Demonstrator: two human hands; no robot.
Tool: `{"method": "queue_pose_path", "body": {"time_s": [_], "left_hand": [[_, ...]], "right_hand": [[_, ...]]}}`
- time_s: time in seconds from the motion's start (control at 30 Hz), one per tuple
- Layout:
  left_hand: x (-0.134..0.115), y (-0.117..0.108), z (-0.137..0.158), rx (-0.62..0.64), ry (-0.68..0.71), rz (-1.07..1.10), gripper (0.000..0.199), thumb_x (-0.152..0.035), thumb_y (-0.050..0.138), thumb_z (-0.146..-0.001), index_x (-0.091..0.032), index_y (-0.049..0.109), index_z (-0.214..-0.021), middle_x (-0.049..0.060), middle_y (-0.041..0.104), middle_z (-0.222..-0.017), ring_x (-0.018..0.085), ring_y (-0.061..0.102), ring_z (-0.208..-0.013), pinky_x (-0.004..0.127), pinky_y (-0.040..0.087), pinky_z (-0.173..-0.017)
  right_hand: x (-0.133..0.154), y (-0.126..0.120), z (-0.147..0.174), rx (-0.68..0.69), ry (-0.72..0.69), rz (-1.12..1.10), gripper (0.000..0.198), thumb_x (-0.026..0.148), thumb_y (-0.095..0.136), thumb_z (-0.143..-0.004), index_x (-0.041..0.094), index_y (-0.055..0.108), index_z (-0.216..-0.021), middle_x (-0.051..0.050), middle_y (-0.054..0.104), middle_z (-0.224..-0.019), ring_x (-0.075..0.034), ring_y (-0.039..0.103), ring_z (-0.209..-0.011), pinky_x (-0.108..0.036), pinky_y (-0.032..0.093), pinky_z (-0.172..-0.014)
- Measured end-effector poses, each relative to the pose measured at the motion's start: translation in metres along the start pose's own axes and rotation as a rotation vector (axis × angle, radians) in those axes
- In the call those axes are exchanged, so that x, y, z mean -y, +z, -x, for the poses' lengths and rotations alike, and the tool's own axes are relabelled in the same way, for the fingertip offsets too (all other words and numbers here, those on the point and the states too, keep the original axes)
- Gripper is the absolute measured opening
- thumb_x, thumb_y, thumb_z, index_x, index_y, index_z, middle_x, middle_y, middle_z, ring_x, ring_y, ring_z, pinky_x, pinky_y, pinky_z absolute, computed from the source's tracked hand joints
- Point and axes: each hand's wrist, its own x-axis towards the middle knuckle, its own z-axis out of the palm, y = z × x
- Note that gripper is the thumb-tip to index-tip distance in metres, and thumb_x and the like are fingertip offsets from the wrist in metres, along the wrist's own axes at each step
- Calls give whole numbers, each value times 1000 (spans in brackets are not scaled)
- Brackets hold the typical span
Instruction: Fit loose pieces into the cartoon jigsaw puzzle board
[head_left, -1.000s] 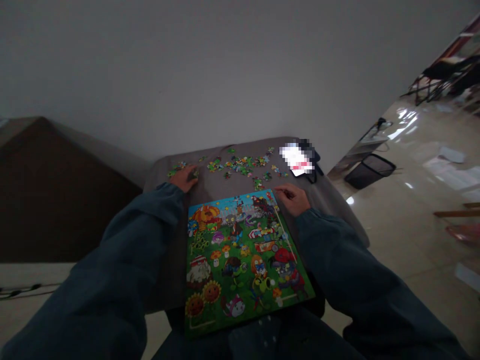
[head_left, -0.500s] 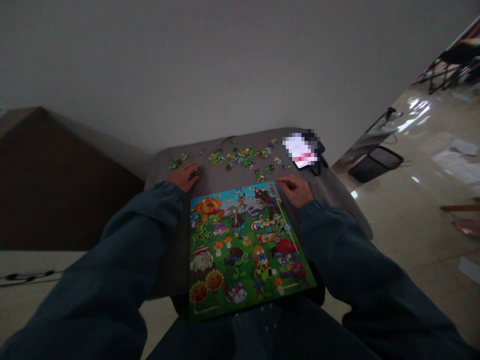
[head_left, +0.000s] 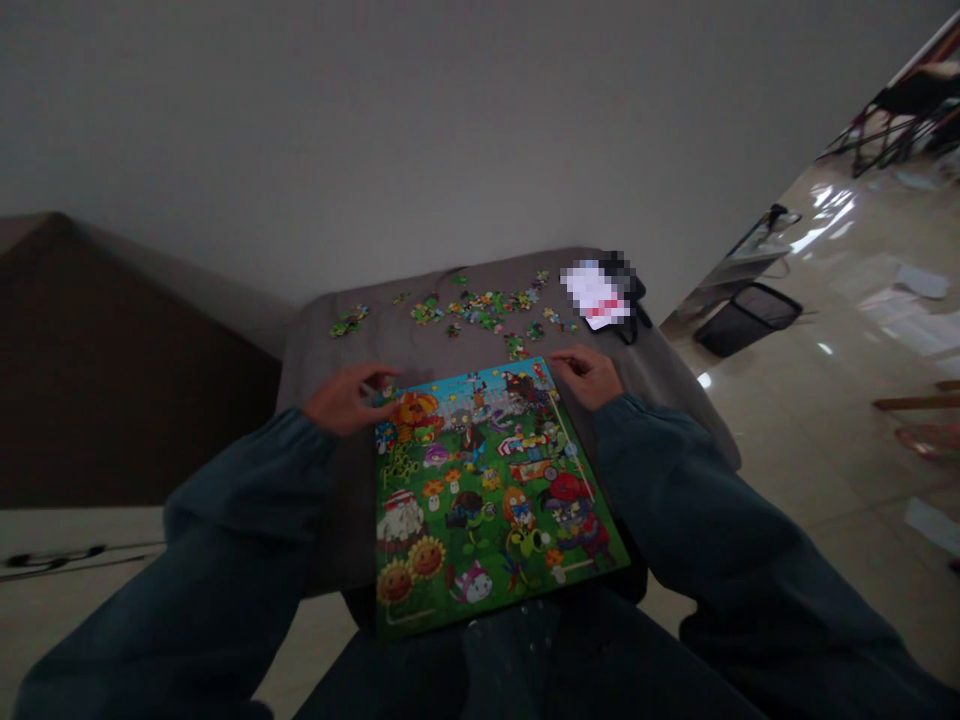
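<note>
A square puzzle board (head_left: 480, 545) with a bright cartoon picture of plants and figures on green and blue leans toward my lap. At its top left corner my left hand (head_left: 349, 398) pinches a small puzzle piece (head_left: 387, 391) between thumb and fingers; the fingers partly cover it. My right hand (head_left: 589, 377) is closed at the top right corner, fingertips on the board's edge. Just beyond the board lies a green puzzle piece cluster (head_left: 515, 347). Farther back, many loose puzzle pieces (head_left: 484, 308) are scattered, with a smaller group (head_left: 349, 321) on the left.
A grey cloth-covered seat or table (head_left: 300, 345) carries everything, against a pale wall (head_left: 450, 130). At its back right lies a phone with a lit, blurred screen (head_left: 596, 293). A dark box-like block (head_left: 127, 370) stands left. A black bin (head_left: 750, 318) is on the tiled floor, right.
My left hand has moved back toward me and slightly left, bringing the puzzle piece to the board's top left corner. My right hand stays at the top right corner.
</note>
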Motion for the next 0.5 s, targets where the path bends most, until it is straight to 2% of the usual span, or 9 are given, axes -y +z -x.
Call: {"method": "queue_pose_path", "body": {"time_s": [0.03, 0.07, 0.17, 0.23, 0.33, 0.5], "left_hand": [[-11, 4, 20, 1, 30, 8, 47, -43, 91, -71, -22, 77, -110, 3, 75, -92, 23, 70, -85, 35, 59, -79], [-23, 9, 41, 12, 60, 14, 52, -42, 91, -67, -25, 77, -114, 4, 76, -97, 24, 71, -88, 37, 59, -83], [-55, 30, 101, 88, 140, 22, 52, -40, 86, -72, -31, 75, -122, 4, 78, -108, 27, 72, -100, 41, 58, -95], [-70, 46, 128, 113, 176, -63, 52, -35, 77, -81, -30, 69, -132, 6, 76, -118, 27, 70, -108, 44, 58, -99], [-78, 65, 145, 97, 158, -189, 53, -29, 72, -84, -25, 64, -136, 8, 74, -120, 26, 69, -111, 45, 58, -99], [-77, 79, 144, 87, 137, -277, 51, -27, 73, -86, -21, 64, -136, 8, 74, -115, 27, 68, -110, 45, 59, -98]], "right_hand": [[0, 0, 0, 2, 2, -1, 27, 37, 60, -89, 18, 80, -94, -5, 73, -83, -15, 59, -65, -30, 48, -62], [1, 0, 0, 4, 4, -1, 27, 37, 60, -90, 19, 80, -95, -5, 74, -83, -15, 59, -65, -30, 48, -62], [2, -1, 1, 15, 7, 2, 26, 36, 62, -90, 20, 81, -95, -4, 73, -82, -16, 59, -66, -30, 48, -63], [2, -2, 3, 26, 5, 4, 25, 38, 63, -90, 20, 81, -96, -4, 72, -81, -16, 59, -66, -31, 47, -63], [3, -4, 5, 42, 1, 3, 26, 39, 64, -91, 21, 81, -97, -5, 71, -81, -17, 59, -67, -32, 47, -63], [3, -4, 7, 47, -4, 8, 26, 38, 63, -91, 21, 81, -97, -4, 70, -80, -17, 59, -66, -32, 46, -63]]}}
